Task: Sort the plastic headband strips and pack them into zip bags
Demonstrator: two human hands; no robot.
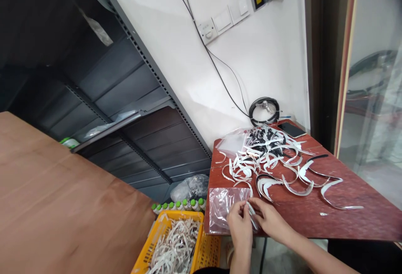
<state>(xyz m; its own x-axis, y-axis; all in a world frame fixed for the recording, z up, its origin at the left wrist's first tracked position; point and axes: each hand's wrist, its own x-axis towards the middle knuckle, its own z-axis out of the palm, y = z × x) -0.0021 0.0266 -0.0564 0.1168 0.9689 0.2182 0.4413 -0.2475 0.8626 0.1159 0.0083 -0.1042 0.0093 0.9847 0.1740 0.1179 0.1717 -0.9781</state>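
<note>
A slim white strip (pixel 252 216) lay slantwise between the person's hands, close to the near edge of a reddish-brown wooden table (pixel 354 224). The left hand (pixel 240 224) had its thumb and forefinger closed together at the strip's upper end, apparently pinching it. The right hand (pixel 266 216) came in from the other side with its fingers bent and partly closed, the tips right at the strip; whether they gripped it could not be told. Just left of the left hand, a clear plastic bag (pixel 219 207) lay flat at the table's corner.

Beyond the hands spread a tangled heap of white curved strips (pixel 247 172), with a few more scattered to the right. Behind it sat a dark bundle (pixel 260 140) in clear plastic, then a coil of black cable (pixel 276 111) near the wall (pixel 260 60) and a smartphone (pixel 291 130) beside the coil.

Left of the table and lower down, a yellow plastic basket (pixel 180 214) was filled with pale strips (pixel 177 244). Past it stood a row of green-capped bottles (pixel 178 205), with crumpled clear plastic (pixel 191 187) behind them, by dark metal shelving (pixel 150 60).
</note>
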